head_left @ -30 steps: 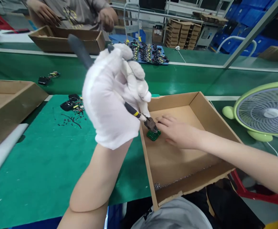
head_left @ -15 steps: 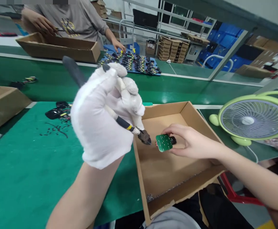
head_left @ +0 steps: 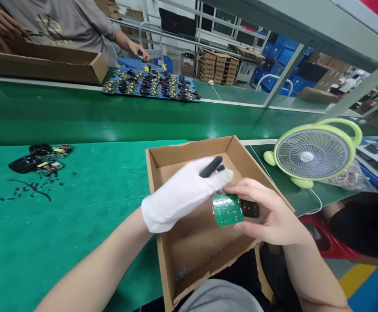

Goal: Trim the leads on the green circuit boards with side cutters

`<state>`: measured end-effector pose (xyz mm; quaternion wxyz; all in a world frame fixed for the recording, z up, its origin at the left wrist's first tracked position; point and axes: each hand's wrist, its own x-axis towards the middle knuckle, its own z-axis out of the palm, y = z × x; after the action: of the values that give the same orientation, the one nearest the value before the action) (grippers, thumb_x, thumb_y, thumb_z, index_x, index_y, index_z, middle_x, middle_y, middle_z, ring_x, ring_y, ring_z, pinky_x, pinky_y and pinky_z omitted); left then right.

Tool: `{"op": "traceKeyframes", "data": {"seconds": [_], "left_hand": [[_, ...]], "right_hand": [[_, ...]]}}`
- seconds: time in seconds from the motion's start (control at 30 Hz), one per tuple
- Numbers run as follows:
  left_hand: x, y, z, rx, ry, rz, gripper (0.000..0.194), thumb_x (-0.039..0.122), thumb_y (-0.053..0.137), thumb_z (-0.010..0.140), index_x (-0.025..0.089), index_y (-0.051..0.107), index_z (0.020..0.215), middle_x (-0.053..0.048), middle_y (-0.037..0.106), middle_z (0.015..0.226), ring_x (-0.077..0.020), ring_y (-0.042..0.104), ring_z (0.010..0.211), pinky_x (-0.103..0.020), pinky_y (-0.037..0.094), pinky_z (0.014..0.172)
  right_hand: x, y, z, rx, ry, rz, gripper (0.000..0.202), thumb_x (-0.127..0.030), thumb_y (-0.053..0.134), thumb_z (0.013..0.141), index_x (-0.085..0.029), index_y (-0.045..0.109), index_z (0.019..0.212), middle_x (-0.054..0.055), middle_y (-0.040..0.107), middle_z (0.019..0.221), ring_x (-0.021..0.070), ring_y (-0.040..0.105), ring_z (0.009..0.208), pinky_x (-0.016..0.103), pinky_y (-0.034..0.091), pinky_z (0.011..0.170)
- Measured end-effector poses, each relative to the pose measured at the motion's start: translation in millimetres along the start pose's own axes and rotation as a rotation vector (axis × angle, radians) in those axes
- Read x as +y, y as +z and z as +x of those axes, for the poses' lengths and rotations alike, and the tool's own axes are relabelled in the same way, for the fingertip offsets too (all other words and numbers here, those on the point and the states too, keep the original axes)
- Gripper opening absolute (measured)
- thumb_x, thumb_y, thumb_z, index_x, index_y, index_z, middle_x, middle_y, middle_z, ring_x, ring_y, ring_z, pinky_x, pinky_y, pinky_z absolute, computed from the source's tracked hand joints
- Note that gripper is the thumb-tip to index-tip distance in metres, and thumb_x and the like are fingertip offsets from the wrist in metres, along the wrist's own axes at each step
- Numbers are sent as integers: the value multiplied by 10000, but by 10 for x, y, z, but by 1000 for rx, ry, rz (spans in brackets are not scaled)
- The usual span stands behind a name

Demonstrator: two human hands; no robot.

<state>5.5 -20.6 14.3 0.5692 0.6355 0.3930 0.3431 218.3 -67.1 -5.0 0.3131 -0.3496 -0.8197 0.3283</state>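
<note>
My left hand (head_left: 185, 190), in a white glove, is closed around cutters whose black handle (head_left: 212, 167) sticks up past the fingers; the cutting end is hidden. My right hand (head_left: 269, 212), bare, pinches a green circuit board (head_left: 228, 209) with a black part (head_left: 250, 209) attached on its right side. Both hands are over a shallow cardboard box (head_left: 161, 255), the gloved fingertips close to the board's upper edge. Small clippings (head_left: 180, 273) lie in the box's near left corner.
Black housings (head_left: 24, 164) with boards and dark scraps (head_left: 34, 187) lie on the green mat at left. A green fan (head_left: 312, 151) stands at right. Across the green bench, a person (head_left: 78, 26) works beside a tray of assemblies (head_left: 150, 84) and a long box (head_left: 42, 65).
The view has shifted right. My left hand has turned over and lowered to the board, hiding the cutter jaws. The board now faces up more and looks larger.
</note>
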Motion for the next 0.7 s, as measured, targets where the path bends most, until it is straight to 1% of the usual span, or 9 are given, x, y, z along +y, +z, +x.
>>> {"op": "traceKeyframes", "data": {"seconds": [0.07,0.17,0.27,0.33,0.4,0.47,0.53,0.6,0.7], "left_hand": [[-36,1,17,-75,15,49,306,396,586,898,165,500,716,36,481,634,-69,388,548,-193,337,491],[-64,-10,29,-141,33,112,304,370,632,858,156,503,683,32,485,649,-75,395,599,-183,340,520],[-53,0,24,-200,-60,66,279,388,648,836,164,527,722,35,477,634,-76,389,553,-187,317,471],[-45,26,22,-146,-135,-1,267,406,638,837,171,542,757,34,476,623,-77,387,510,-193,293,435],[-61,61,31,-45,-169,-89,267,420,638,834,173,552,778,23,501,639,-85,422,511,-194,315,440],[-103,97,52,38,-184,-190,272,431,649,825,175,560,798,9,535,671,-95,464,530,-198,357,466],[-150,129,74,78,-191,-277,281,431,680,802,173,567,803,-1,555,697,-98,489,542,-200,380,479],[-179,158,82,84,-202,-342,283,408,725,766,170,578,806,-7,570,719,-96,503,547,-195,386,479],[-181,199,62,61,-214,-435,310,382,790,711,169,583,802,4,562,698,-89,500,537,-181,384,470]], "right_hand": [[11,-23,0,1,-31,-28,506,-205,798,858,-247,604,1323,69,638,1101,231,621,961,347,523,826],[51,-52,-6,33,-29,-30,497,-199,791,871,-271,579,1315,50,629,1125,216,616,971,336,531,847],[63,-55,-19,86,-14,-35,533,-219,807,863,-289,563,1331,48,627,1193,226,622,1054,344,531,923],[33,-10,-35,219,-18,-109,569,-232,835,837,-286,569,1338,62,616,1265,257,594,1174,382,484,1037],[-12,95,-60,455,-18,-209,572,-229,845,821,-272,590,1331,83,591,1326,295,534,1284,436,411,1129],[-42,259,-82,666,-9,-233,569,-230,846,816,-262,605,1331,96,581,1345,317,509,1319,477,386,1155],[-35,449,-88,733,18,-184,618,-240,859,801,-267,594,1358,94,597,1330,313,539,1289,484,414,1140],[5,620,-71,778,42,-163,622,-220,857,801,-282,595,1362,82,620,1304,300,566,1260,478,453,1110],[72,763,-31,870,41,-142,602,-159,830,816,-305,605,1355,67,642,1286,284,595,1238,473,485,1089]]}}
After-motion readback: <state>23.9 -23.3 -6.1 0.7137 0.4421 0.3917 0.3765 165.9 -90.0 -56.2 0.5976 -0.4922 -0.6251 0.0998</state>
